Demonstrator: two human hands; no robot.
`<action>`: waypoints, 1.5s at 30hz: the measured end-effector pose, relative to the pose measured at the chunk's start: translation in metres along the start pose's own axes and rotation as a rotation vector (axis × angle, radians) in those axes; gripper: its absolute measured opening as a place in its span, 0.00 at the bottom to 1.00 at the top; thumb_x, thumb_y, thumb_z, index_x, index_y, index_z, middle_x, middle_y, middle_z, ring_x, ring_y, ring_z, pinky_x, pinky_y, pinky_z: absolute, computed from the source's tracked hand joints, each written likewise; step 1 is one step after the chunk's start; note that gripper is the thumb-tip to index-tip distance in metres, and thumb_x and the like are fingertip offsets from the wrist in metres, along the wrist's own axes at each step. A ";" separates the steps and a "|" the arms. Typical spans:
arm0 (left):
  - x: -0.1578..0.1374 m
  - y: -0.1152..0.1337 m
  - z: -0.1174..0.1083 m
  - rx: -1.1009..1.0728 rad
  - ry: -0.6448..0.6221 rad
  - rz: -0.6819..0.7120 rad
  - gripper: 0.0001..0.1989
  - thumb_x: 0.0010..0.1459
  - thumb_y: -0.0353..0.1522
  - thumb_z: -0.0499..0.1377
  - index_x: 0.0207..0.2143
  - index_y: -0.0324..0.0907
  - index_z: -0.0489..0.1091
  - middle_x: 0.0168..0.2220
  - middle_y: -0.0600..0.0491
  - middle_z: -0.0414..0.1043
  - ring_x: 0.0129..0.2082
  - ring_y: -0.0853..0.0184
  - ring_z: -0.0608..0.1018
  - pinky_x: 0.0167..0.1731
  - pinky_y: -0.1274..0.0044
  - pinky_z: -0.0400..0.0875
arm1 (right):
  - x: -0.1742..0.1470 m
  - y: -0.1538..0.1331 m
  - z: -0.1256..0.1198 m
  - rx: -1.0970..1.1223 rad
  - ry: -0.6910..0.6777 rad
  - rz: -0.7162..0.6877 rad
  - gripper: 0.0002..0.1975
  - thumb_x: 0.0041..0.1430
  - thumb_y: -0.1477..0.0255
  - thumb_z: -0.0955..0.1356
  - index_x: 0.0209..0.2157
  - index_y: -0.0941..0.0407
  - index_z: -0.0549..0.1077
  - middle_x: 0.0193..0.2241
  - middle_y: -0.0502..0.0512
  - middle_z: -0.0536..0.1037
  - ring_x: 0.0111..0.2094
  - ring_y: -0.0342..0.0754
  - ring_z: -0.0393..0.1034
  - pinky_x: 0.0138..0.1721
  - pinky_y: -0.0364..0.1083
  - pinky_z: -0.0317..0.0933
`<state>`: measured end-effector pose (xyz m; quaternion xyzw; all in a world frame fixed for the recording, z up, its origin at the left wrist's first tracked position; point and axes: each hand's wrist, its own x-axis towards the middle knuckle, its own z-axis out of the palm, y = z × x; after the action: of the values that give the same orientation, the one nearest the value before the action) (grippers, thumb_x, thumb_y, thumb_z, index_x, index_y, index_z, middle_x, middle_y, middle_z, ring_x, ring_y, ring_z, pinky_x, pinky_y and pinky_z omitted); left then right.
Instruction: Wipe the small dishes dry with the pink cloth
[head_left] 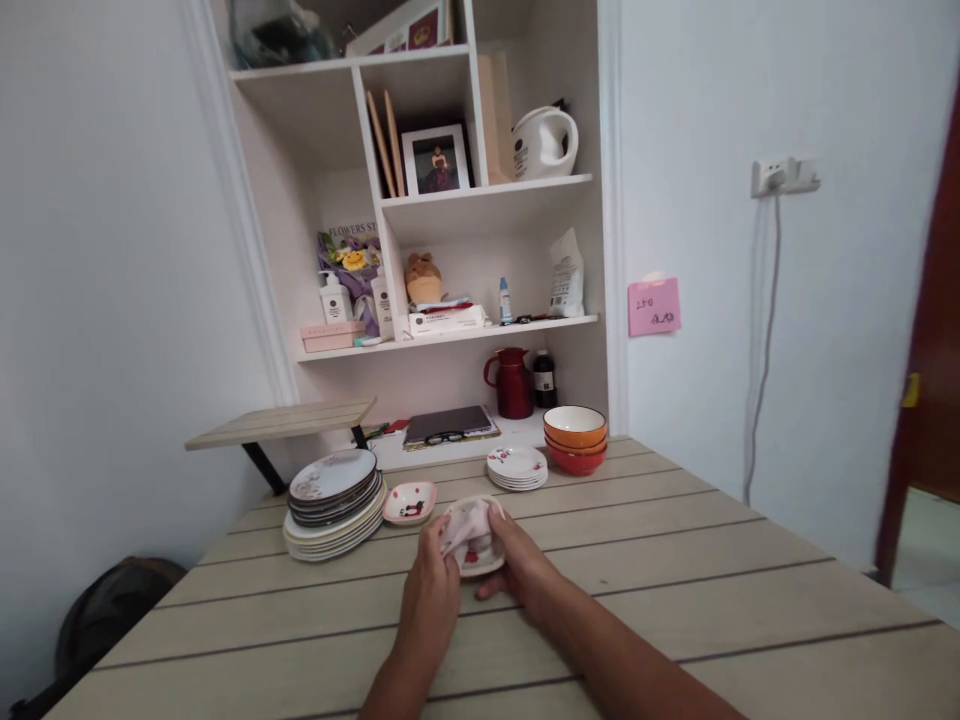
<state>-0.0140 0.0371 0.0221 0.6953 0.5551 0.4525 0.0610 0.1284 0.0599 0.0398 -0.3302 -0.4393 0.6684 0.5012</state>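
Over the near middle of the table I hold a small white bowl (481, 563) with a red flower pattern, tilted towards me. My left hand (433, 580) is closed at its left side, with the fingertips by a crumpled whitish cloth (469, 522). The cloth lies inside the bowl and covers much of its inner face. At the right rim is my right hand (525, 568), its thumb over the edge against the cloth and its other fingers under the bowl. Just beyond my left hand sits a square dish (409, 503) with a pink rim.
A tall stack of plates (334, 475) stands at the left, below a small raised shelf (281, 422). Small flowered plates (517, 462) and stacked orange and red bowls (575, 428) are towards the back. Behind the table (675, 560), a wall cabinet holds a red jug (514, 385).
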 end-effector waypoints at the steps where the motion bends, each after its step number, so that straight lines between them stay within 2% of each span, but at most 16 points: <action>1: 0.001 -0.001 0.001 0.007 0.031 0.002 0.19 0.59 0.27 0.45 0.53 0.40 0.62 0.52 0.43 0.69 0.51 0.62 0.73 0.51 0.69 0.68 | -0.001 0.000 0.000 -0.010 -0.011 -0.005 0.24 0.60 0.50 0.61 0.47 0.54 0.65 0.32 0.57 0.76 0.27 0.48 0.74 0.15 0.41 0.67; 5: 0.002 0.000 0.000 0.043 0.047 0.070 0.18 0.58 0.25 0.46 0.48 0.43 0.67 0.46 0.46 0.68 0.47 0.62 0.74 0.49 0.68 0.69 | -0.004 0.000 0.003 -0.123 -0.026 -0.043 0.25 0.59 0.49 0.62 0.47 0.54 0.67 0.36 0.58 0.77 0.28 0.47 0.74 0.14 0.39 0.65; 10: 0.000 -0.003 0.004 0.075 -0.048 0.053 0.24 0.55 0.23 0.50 0.53 0.48 0.67 0.51 0.49 0.65 0.50 0.63 0.72 0.50 0.70 0.68 | -0.005 0.002 0.002 -0.126 -0.065 -0.059 0.27 0.60 0.48 0.60 0.48 0.55 0.68 0.37 0.58 0.77 0.29 0.46 0.73 0.16 0.39 0.66; 15: -0.001 -0.001 0.007 0.101 -0.100 0.007 0.22 0.57 0.30 0.55 0.56 0.48 0.65 0.53 0.49 0.64 0.51 0.61 0.71 0.50 0.71 0.68 | -0.005 0.002 0.001 -0.147 -0.084 -0.035 0.28 0.61 0.47 0.59 0.49 0.54 0.68 0.36 0.58 0.78 0.27 0.46 0.73 0.16 0.39 0.65; 20: -0.003 0.007 0.003 0.169 -0.143 0.000 0.21 0.58 0.33 0.57 0.55 0.51 0.67 0.53 0.50 0.64 0.48 0.63 0.73 0.47 0.73 0.69 | -0.006 0.000 0.002 -0.207 -0.135 -0.034 0.29 0.59 0.46 0.59 0.48 0.53 0.68 0.34 0.55 0.78 0.25 0.44 0.72 0.18 0.39 0.65; 26: -0.003 0.010 0.002 0.171 -0.161 0.017 0.20 0.57 0.28 0.56 0.51 0.51 0.71 0.48 0.52 0.68 0.46 0.65 0.74 0.44 0.78 0.68 | -0.005 0.001 -0.003 -0.220 -0.197 -0.071 0.26 0.58 0.46 0.61 0.47 0.52 0.68 0.35 0.52 0.77 0.27 0.45 0.73 0.18 0.39 0.64; 29: -0.003 0.012 0.001 0.197 -0.219 0.022 0.21 0.55 0.24 0.55 0.47 0.54 0.74 0.45 0.54 0.69 0.44 0.68 0.74 0.41 0.81 0.66 | -0.005 0.002 -0.003 -0.218 -0.162 -0.056 0.27 0.59 0.46 0.61 0.44 0.54 0.69 0.28 0.52 0.77 0.24 0.44 0.72 0.18 0.39 0.63; 32: -0.002 0.014 -0.001 0.238 -0.268 0.034 0.20 0.55 0.25 0.55 0.45 0.54 0.75 0.44 0.55 0.69 0.41 0.69 0.74 0.39 0.81 0.65 | -0.005 0.003 0.000 -0.187 -0.097 -0.033 0.28 0.60 0.46 0.59 0.43 0.56 0.69 0.25 0.53 0.77 0.21 0.45 0.71 0.17 0.40 0.62; 35: 0.000 0.020 -0.005 0.311 -0.303 0.035 0.18 0.56 0.26 0.54 0.44 0.54 0.74 0.45 0.55 0.68 0.41 0.68 0.75 0.37 0.81 0.64 | -0.003 0.004 0.001 -0.142 -0.068 -0.017 0.28 0.60 0.47 0.59 0.44 0.56 0.69 0.25 0.54 0.78 0.21 0.45 0.72 0.17 0.40 0.63; 42: 0.002 0.036 -0.019 0.611 -0.371 -0.048 0.15 0.59 0.28 0.53 0.46 0.51 0.73 0.47 0.52 0.68 0.40 0.66 0.74 0.36 0.78 0.62 | 0.002 0.008 -0.003 -0.112 -0.130 -0.014 0.29 0.61 0.47 0.58 0.48 0.57 0.68 0.26 0.56 0.79 0.23 0.47 0.74 0.15 0.40 0.64; 45: 0.000 0.037 -0.022 0.675 -0.341 0.020 0.18 0.61 0.27 0.51 0.49 0.52 0.71 0.46 0.51 0.69 0.41 0.65 0.74 0.38 0.77 0.62 | 0.001 0.006 -0.003 -0.130 -0.137 -0.018 0.27 0.60 0.47 0.59 0.47 0.55 0.68 0.26 0.54 0.78 0.23 0.45 0.73 0.15 0.39 0.64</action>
<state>-0.0030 0.0139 0.0568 0.7470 0.6479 0.1225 -0.0846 0.1284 0.0604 0.0330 -0.3117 -0.5179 0.6549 0.4537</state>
